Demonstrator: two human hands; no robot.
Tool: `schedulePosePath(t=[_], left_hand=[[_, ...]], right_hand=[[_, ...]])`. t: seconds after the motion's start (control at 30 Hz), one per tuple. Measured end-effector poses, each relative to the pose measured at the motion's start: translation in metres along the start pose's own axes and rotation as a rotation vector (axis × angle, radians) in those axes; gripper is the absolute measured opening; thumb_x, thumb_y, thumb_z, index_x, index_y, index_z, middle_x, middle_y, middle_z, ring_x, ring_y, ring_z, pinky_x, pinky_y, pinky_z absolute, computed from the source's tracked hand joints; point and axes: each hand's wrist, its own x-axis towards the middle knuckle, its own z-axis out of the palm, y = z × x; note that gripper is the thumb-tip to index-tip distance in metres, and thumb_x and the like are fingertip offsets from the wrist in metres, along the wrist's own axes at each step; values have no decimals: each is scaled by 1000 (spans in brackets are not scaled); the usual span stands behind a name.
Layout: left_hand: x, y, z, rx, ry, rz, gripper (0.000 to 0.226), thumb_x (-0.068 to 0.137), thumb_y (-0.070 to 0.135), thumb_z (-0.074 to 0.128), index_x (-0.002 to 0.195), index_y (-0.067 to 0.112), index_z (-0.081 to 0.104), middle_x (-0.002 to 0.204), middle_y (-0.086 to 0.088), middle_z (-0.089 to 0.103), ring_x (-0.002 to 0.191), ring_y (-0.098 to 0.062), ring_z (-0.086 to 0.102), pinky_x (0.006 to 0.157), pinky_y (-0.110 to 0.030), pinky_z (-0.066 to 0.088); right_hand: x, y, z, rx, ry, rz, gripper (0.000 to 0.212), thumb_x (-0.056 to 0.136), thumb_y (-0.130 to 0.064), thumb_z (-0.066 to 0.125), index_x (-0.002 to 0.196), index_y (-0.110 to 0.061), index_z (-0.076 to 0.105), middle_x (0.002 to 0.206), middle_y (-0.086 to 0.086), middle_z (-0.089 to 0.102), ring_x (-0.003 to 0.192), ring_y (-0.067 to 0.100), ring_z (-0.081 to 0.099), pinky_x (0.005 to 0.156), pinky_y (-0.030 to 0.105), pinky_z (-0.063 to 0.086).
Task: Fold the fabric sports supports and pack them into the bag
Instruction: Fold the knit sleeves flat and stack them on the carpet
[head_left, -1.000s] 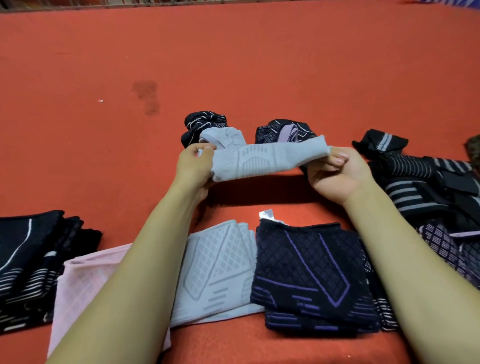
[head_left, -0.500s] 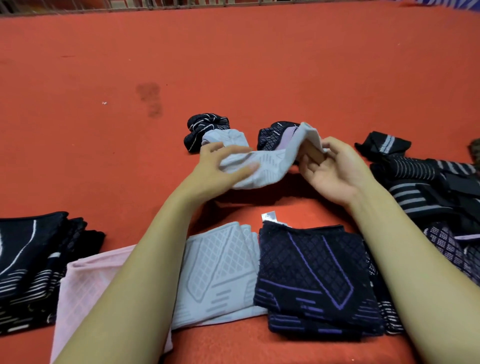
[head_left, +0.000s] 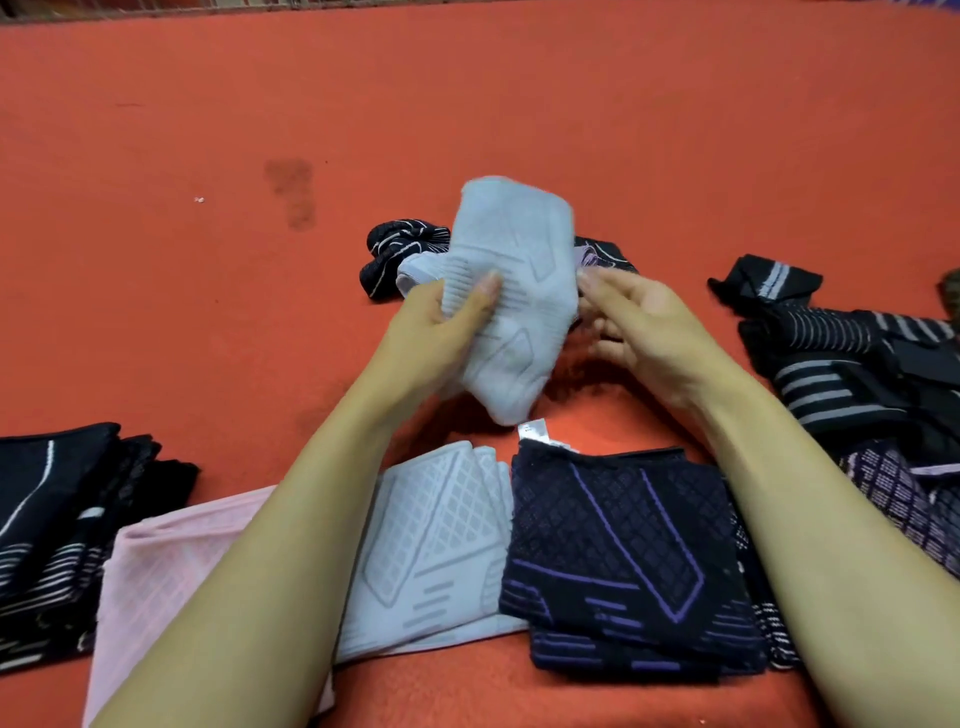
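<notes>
Step in hand: folding, judged from the pose. The left hand (head_left: 441, 332) grasps a pale grey support (head_left: 511, 306), thumb across its front, holding it upright above the red tabletop (head_left: 519, 104) at frame centre. The support looks doubled over, though blur hides its edges. The right hand (head_left: 639, 322) is released, fingers straight, just beside the support's right edge; contact cannot be confirmed.

Folded pieces lie along the lower frame: a pink one (head_left: 156, 566), a grey one (head_left: 441, 545), a dark stack with purple lines (head_left: 613, 561), and a black stack (head_left: 57, 514) at lower left. Unfolded dark pieces (head_left: 852, 358) sit at right, with a few more (head_left: 400, 249) behind the hands. No bag is in view.

Next move, as a judgement: flatten the fold with the free hand, then lay the piece on the grey one below.
</notes>
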Motion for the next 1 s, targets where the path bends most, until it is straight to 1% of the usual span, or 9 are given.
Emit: schedulePosePath(t=[0.13,0.27,0.37,0.43,0.53,0.63,0.77,0.83,1.0], left_hand=[[-3,3,-3,-134,-38,-49,25,107,33,59,110,15,76,111,-6,79,109,-24,74,100,-52,57],[-5,6,-2,64,-10,-18,20,103,37,65,102,20,76,104,2,79,101,-11,74,97,-45,58],[-1,-1,-3,219,106,83,32,91,53,67,112,29,74,126,-5,58,120,-15,59,102,-40,53],[1,-2,-7,242,200,129,23,84,62,69,100,46,73,136,-1,42,136,-16,45,109,-43,49],[-1,3,-12,216,218,181,8,84,59,75,81,51,75,146,13,47,142,-13,43,115,-42,42],[-1,7,-9,98,132,193,10,91,47,75,86,41,80,136,13,64,133,-9,56,113,-47,45],[-1,7,-7,-76,60,146,41,100,42,69,106,2,75,96,-12,73,93,-16,66,81,-43,56],[-4,10,-6,-148,7,129,26,102,27,68,116,5,73,104,-4,76,99,-15,71,82,-31,54],[-4,8,-1,-217,-62,88,33,98,8,72,130,9,64,122,-4,75,117,-19,70,100,-36,56]], right_hand=[[-7,6,8,-52,-198,75,47,95,-49,58,121,-12,70,114,8,76,106,23,73,88,37,61],[-3,10,7,-74,-94,-61,19,99,-20,68,115,-11,75,115,11,76,111,24,72,98,41,57],[0,11,3,-308,44,-234,16,94,-25,76,109,-20,78,128,5,67,111,10,68,100,32,53],[0,9,3,-411,110,-341,13,93,-23,77,106,-22,78,145,0,53,122,-6,56,100,19,49],[-1,7,2,-345,68,-407,20,95,-21,73,113,-13,78,151,-7,54,136,2,52,104,24,50],[-8,1,6,-251,32,-372,21,100,-18,68,117,-9,77,129,-7,72,114,1,67,92,22,52],[-10,0,8,-251,72,-357,23,102,-25,65,113,-10,78,110,10,78,95,10,67,86,35,53],[-9,1,9,-203,73,-323,28,103,-26,64,118,-6,75,117,19,75,101,18,67,94,47,55],[-9,3,11,-63,-61,-192,39,97,-36,67,125,-9,71,125,15,73,116,28,69,104,52,55]])
